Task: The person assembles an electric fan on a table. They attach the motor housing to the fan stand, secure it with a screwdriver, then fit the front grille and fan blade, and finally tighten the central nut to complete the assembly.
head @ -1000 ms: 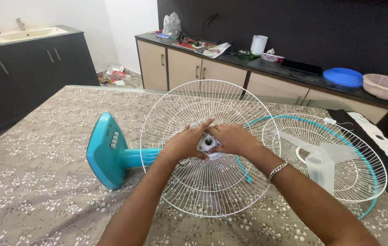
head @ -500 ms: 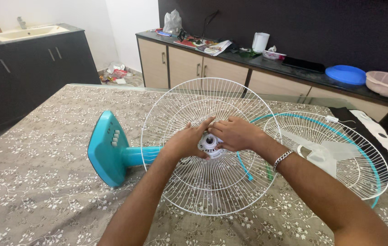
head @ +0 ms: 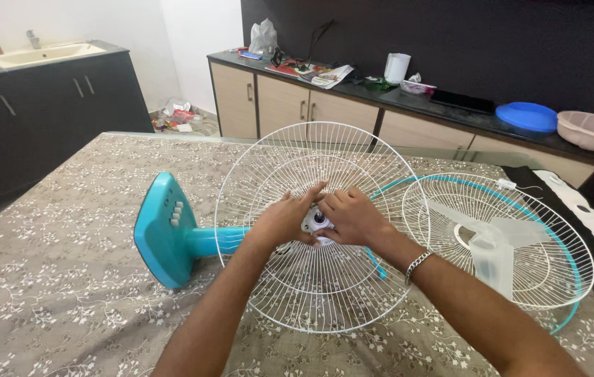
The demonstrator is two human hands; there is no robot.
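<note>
While the teal fan (head: 171,234) lies on its side mid-frame, both hands pinch the hub (head: 317,221) of its wire guard (head: 318,279).
The left hand (head: 284,220) and right hand (head: 352,216) close around the hub from either side, steadying the guard upright; front guard and blade (head: 499,244) rest at right on the tabletop (head: 53,279).

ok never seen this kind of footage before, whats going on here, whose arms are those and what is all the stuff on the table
The picture comes from a camera worn on a person's head, looking down, so the two bare arms are that person's own. The left hand and the right hand meet at the white hub in the middle of a white wire fan guard, fingers around it. The guard sits on a teal fan body lying on its side, with its flat base to the left. To the right lies a second guard with clear fan blades resting in it. Everything lies on a floral tablecloth. Behind is a counter with clutter.
</note>
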